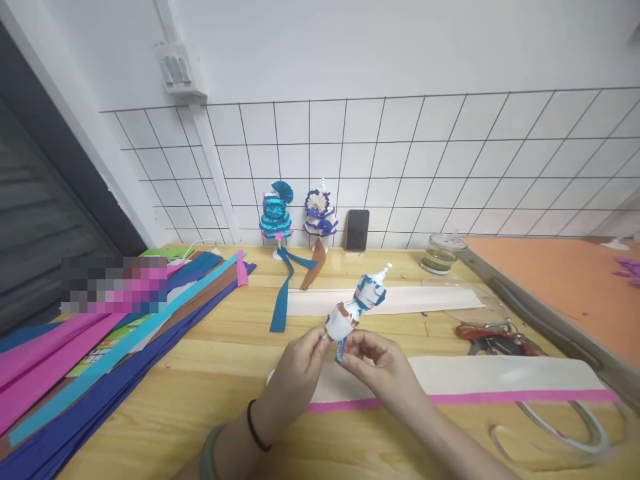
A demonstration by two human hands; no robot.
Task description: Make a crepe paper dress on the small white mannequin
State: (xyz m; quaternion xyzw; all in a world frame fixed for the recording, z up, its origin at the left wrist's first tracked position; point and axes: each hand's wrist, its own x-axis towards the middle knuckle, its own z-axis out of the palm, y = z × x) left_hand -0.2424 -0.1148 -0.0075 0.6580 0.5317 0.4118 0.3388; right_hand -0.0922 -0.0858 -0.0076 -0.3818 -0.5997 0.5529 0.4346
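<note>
In the middle of the view is a small white figure (343,323) with a pointed, knobbed top, tilted up to the right. Scraps of blue and brown paper cling to it. My left hand (296,370) is closed round its lower end. Just beneath, my right hand (379,363) pinches a small crumpled blue paper strip (341,349) close to the figure's base. Behind the hands lies a cream strip with a pink edge (480,377), partly hidden by them. Farther back, a pale strip (420,300) lies on the table (200,373).
Two decorated paper figures, one turquoise (275,217) and one purple and cream (320,215), stand by the wall, beside a phone (357,231). Coloured paper strips (150,333) lie left. A glass jar (443,253), keys (500,340) and a tape roll (597,440) are right.
</note>
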